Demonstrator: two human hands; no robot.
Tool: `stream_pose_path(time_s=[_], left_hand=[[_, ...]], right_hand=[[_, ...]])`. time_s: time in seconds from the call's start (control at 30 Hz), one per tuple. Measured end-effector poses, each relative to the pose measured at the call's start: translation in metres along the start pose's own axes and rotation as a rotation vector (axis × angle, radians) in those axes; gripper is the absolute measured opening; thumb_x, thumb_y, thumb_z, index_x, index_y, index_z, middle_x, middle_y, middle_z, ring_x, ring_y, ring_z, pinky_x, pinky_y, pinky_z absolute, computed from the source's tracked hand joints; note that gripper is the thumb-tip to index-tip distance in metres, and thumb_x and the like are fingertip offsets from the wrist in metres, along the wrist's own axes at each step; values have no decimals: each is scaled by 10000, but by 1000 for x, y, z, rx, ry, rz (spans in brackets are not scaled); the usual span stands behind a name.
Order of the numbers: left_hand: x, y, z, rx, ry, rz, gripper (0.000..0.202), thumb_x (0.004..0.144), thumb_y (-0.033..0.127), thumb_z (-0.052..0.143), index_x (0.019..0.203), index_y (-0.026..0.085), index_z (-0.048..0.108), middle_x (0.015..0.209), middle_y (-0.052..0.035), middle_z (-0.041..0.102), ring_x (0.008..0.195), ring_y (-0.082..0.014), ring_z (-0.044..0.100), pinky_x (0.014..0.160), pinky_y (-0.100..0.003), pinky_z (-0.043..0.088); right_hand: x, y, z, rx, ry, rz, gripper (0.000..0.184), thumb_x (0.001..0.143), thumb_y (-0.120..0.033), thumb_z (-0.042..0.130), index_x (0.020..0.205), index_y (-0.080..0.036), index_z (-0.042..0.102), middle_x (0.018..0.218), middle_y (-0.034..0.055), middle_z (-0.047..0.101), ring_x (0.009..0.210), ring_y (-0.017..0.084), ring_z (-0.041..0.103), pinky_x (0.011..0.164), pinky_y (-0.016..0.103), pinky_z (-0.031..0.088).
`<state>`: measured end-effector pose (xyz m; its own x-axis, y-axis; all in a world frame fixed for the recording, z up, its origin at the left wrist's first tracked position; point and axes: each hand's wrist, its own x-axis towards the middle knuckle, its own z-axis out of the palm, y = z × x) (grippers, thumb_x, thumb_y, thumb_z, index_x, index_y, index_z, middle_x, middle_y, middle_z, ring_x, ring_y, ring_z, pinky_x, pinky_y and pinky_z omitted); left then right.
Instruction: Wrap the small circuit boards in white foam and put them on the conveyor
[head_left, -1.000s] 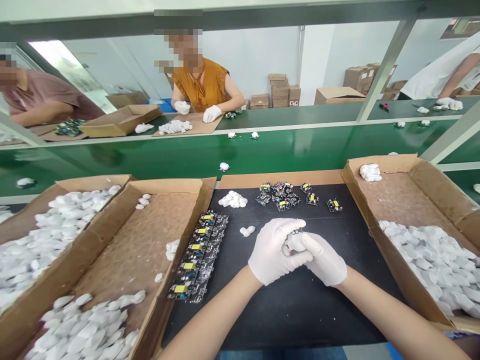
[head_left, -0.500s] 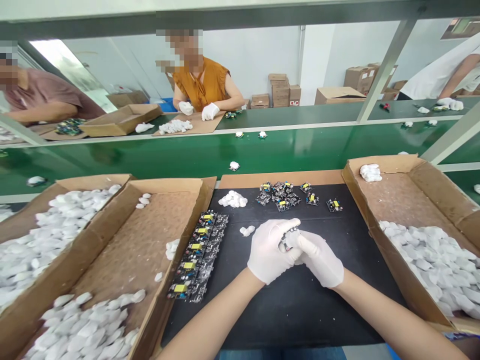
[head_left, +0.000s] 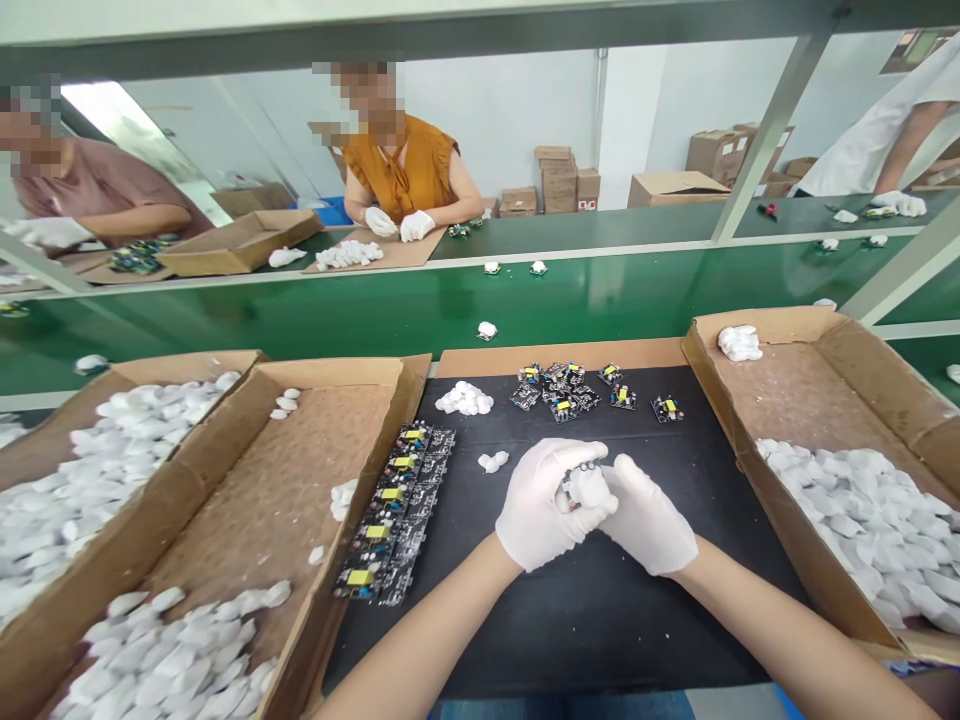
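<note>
Both my hands wear white gloves and meet over the black mat (head_left: pixel 600 620). My left hand (head_left: pixel 541 505) and my right hand (head_left: pixel 649 516) are closed together around a small white plastic shell (head_left: pixel 586 486) with a bit of circuit board showing at its top. A pile of small black circuit boards (head_left: pixel 570 392) with yellow parts lies at the mat's far edge. A row of the same boards (head_left: pixel 396 510) leans along the mat's left side. Loose white shells (head_left: pixel 465 399) and a small white shell pair (head_left: pixel 493 461) lie on the mat.
Cardboard trays of white shells flank the mat: left tray (head_left: pixel 247 520), far-left tray (head_left: pixel 90 470), right tray (head_left: pixel 840 400). A green conveyor belt (head_left: pixel 375 310) carries white pieces beyond. Other people in white gloves work across the belt; cartons (head_left: pixel 562 180) are stacked behind.
My hands stay pressed on the white shell and shift slightly, the right hand's fingers turning. White pieces on the conveyor have drifted to the right. The person opposite brought both hands together.
</note>
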<state>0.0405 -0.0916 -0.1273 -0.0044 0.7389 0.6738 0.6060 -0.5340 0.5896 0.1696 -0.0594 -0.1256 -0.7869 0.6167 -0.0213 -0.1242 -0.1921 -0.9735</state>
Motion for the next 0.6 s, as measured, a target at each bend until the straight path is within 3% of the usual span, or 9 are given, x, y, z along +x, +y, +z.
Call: stream_pose_path(time_s=[0.07,0.23,0.4,0.6], left_hand=[[0,-2,0,-45,-41,-9,360,705,360,684,1025,217,600,961,-60,672,875,-205,635,781,-353,523],[-1,-9,2,9,-158,4,520,631,402,740,1081,200,576,1015,-90,659,931,-251,625,792,-401,517],[-1,-6,0,34,-96,36,371,750,450,649,1027,207,606,920,-65,688,846,-222,645,751,-369,511],[2,0,-3,-70,-59,12,381,801,525,563,1008,209,614,912,-47,697,824,-178,650,740,-308,524]], right_hand=[[-1,1,0,61,11,17,587,828,-695,249,677,-198,523,751,71,558,730,194,516,657,336,426],[-4,0,2,224,112,13,433,800,-596,506,646,-191,503,755,58,578,798,196,535,695,321,428],[-1,0,6,342,18,-40,470,798,-602,505,566,-203,421,713,44,543,787,194,536,716,337,431],[-1,7,4,313,3,-23,440,810,-601,482,640,-197,498,724,41,562,731,180,523,666,322,420]])
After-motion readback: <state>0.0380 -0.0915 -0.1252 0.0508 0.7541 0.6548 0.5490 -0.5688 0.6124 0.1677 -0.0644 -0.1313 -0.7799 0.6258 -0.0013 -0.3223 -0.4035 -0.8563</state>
